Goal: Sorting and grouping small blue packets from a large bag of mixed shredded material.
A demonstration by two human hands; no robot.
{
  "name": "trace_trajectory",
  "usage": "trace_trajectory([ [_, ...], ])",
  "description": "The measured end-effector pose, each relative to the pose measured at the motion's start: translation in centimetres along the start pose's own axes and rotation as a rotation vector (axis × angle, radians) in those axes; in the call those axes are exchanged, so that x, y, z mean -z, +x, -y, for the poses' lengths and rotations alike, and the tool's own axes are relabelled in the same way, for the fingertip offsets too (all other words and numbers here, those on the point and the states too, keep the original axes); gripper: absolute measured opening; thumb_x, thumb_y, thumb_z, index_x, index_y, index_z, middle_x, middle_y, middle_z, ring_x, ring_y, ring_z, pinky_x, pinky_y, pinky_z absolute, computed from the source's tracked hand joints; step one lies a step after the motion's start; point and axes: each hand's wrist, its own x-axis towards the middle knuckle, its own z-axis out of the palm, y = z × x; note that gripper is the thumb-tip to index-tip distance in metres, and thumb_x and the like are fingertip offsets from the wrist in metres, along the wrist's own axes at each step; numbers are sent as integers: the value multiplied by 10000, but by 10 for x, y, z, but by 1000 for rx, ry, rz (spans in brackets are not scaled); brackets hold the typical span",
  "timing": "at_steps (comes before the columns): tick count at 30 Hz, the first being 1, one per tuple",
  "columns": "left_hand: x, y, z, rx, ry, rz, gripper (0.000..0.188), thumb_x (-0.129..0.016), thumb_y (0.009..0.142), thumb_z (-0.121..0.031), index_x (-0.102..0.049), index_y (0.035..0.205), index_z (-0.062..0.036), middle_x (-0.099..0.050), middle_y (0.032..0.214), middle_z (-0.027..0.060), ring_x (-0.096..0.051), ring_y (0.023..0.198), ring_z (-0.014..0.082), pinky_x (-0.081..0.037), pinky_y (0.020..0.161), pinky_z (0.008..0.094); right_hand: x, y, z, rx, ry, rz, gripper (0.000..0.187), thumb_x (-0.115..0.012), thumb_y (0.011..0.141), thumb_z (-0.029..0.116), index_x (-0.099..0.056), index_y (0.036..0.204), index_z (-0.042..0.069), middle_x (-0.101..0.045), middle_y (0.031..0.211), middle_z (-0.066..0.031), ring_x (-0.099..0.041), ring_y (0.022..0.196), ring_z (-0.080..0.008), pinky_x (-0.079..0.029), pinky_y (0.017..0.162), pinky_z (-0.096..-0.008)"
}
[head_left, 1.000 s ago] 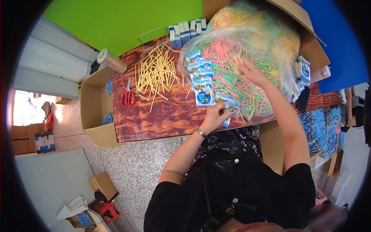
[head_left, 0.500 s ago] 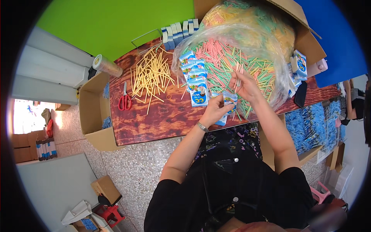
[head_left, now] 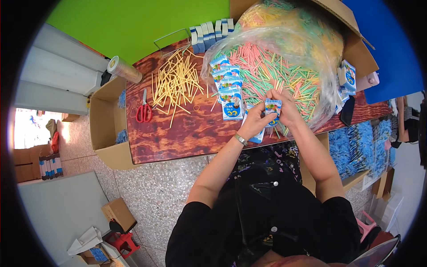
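My left hand (head_left: 257,123) pinches a small blue-and-white packet (head_left: 272,106) upright near the table's front edge. Close against its upper end, my right hand (head_left: 288,110) is closed around several thin pale sticks, largely hidden by the fingers. Whether the sticks are inside the packet, I cannot tell. More packets lie flat beneath my left hand, partly covered. To the left, an overlapping row of filled-looking packets (head_left: 232,111) runs away from me. Behind my hands spreads a heap of pink, green and yellow sticks (head_left: 253,60) in a clear plastic bag (head_left: 329,91).
Yellow sticks (head_left: 178,82) lie loose at the left, beside red-handled scissors (head_left: 144,112) and a rubber band (head_left: 196,107). A clear cylinder (head_left: 124,70) stands by the left edge. At the right are upright packets (head_left: 348,76) and a dark phone (head_left: 347,111). Cardboard boxes (head_left: 109,104) flank the table.
My left hand has lifted a packet off the table and turned it upright. My right hand has come down with the sticks to meet it. The view has shifted slightly.
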Motion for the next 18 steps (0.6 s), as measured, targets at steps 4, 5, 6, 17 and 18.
trace_trajectory([
  [4,11,-18,3,53,218,29,263,-662,905,-110,-573,1133,-14,-640,1000,23,-592,876,63,-501,768,249,45,33,28,-94,19,284,140,-501,1014,210,-511,1082,88,-538,855,10,-556,760,-127,-476,655,-299],
  [5,18,-26,7,104,278,12,259,-655,907,-106,-569,1134,-17,-639,997,25,-586,856,60,-497,747,242,43,42,43,-36,-322,276,156,-483,1021,231,-489,1029,76,-557,824,-24,-611,792,-181,-484,656,-337],
  [6,18,-30,4,108,278,13,259,-655,907,-106,-569,1134,-17,-639,997,25,-586,856,60,-497,747,242,36,45,48,-38,-319,273,156,-483,1021,231,-489,1029,76,-557,824,-24,-611,792,-181,-484,656,-337],
  [17,19,-40,-2,61,198,-189,236,-652,914,-135,-523,1048,10,-619,777,45,-627,703,66,-541,478,246,10,64,34,473,-2374,798,110,-539,844,124,-544,944,79,-593,831,-138,-656,836,-338,-536,680,-447],
  [18,19,-40,-3,61,196,-191,236,-652,914,-135,-523,1048,10,-619,777,45,-627,703,66,-541,478,246,12,64,37,473,-2376,801,110,-539,844,124,-544,944,79,-593,831,-138,-656,836,-338,-536,680,-447],
])
